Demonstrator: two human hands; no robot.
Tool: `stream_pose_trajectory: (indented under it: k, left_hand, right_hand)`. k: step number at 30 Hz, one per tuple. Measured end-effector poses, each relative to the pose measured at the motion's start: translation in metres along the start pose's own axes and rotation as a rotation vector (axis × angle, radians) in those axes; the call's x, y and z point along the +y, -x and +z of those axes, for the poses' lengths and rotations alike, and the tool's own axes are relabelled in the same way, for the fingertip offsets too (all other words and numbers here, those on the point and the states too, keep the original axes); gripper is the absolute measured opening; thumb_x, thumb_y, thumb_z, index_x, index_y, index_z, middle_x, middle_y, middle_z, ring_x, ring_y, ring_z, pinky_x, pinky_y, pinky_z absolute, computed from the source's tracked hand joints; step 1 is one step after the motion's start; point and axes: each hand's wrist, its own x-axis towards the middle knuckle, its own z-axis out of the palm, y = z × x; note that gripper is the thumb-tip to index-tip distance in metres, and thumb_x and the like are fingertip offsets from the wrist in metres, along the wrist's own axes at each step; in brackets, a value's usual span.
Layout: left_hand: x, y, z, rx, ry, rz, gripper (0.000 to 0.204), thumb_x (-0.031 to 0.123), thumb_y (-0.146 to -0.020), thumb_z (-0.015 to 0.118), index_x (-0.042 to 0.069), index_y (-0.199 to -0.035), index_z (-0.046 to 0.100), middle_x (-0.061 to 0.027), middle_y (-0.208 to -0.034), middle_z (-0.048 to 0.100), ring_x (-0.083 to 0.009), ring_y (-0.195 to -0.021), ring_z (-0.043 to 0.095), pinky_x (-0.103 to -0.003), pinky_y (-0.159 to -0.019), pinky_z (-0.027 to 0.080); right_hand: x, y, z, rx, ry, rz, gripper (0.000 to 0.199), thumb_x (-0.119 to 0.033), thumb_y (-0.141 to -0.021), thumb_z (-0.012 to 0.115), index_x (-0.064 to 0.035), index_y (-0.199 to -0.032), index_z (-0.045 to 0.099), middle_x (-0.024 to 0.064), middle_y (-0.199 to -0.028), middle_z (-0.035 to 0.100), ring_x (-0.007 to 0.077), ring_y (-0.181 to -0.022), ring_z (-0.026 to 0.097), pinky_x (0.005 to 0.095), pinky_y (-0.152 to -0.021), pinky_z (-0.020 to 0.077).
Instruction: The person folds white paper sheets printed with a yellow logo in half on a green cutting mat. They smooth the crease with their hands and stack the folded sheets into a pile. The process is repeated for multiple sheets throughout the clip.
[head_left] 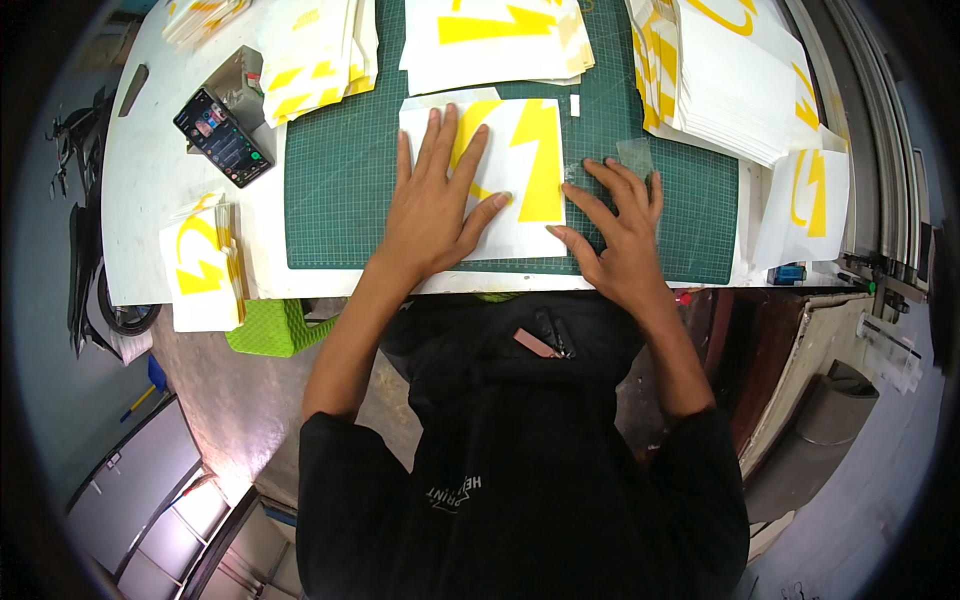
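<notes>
A white sheet with yellow angular shapes [540, 165] lies on the green cutting mat [335, 215] in front of me. My left hand [430, 205] rests flat on its left half, fingers spread and covering part of the print. At the sheet's right edge is my right hand [620, 225], its fingers apart; thumb and index finger touch or nearly touch that edge. Beside the right fingertips lies a small clear piece of film [635, 155]. A white strip of paper [450, 99] shows along the sheet's far edge, under the left fingertips.
Stacks of similar printed sheets stand at the far left [310, 50], far middle [490, 45] and far right [740, 90]. A smaller stack [200, 265] sits at the left front edge, below a phone [222, 137]. One printed sheet [805, 210] lies at right, near metal rails [870, 130].
</notes>
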Motion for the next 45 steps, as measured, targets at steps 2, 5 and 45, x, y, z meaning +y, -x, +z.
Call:
stream_pose_trajectory:
  k: [2, 5, 45]
  left_hand:
    - [-0.001, 0.006, 0.005, -0.002, -0.031, -0.030, 0.086, 0.066, -0.099, 0.055, 0.013, -0.165, 0.035, -0.0269, -0.172, 0.021, -0.0443, -0.161, 0.015, -0.065, -0.127, 0.004]
    - [0.001, 0.003, 0.004, -0.022, -0.094, -0.002, 0.094, 0.073, -0.096, 0.052, 0.012, -0.166, 0.032, -0.0275, -0.172, 0.020, -0.0452, -0.161, 0.013, -0.069, -0.125, 0.003]
    - [0.011, 0.046, -0.034, 0.390, 0.399, -0.577, 0.064, 0.034, -0.098, 0.073, -0.009, -0.142, 0.054, -0.0293, -0.132, 0.061, -0.0403, -0.116, 0.061, -0.050, -0.101, 0.046]
  right_hand:
    - [0.000, 0.001, 0.000, -0.029, 0.040, -0.024, 0.046, -0.030, -0.087, 0.083, -0.0151, -0.129, 0.072, 0.0143, -0.149, 0.054, 0.0383, -0.147, 0.040, 0.0751, -0.121, 0.0096]
    - [0.001, -0.001, -0.005, -0.065, 0.072, -0.038, 0.047, -0.031, -0.088, 0.082, -0.0169, -0.132, 0.071, 0.0134, -0.152, 0.052, 0.0384, -0.149, 0.038, 0.0769, -0.121, 0.0068]
    - [-0.015, 0.001, 0.012, 0.142, -0.035, 0.129, 0.047, -0.031, -0.096, 0.074, 0.0051, -0.125, 0.067, 0.0252, -0.135, 0.056, 0.0466, -0.136, 0.047, 0.0681, -0.121, 0.0235]
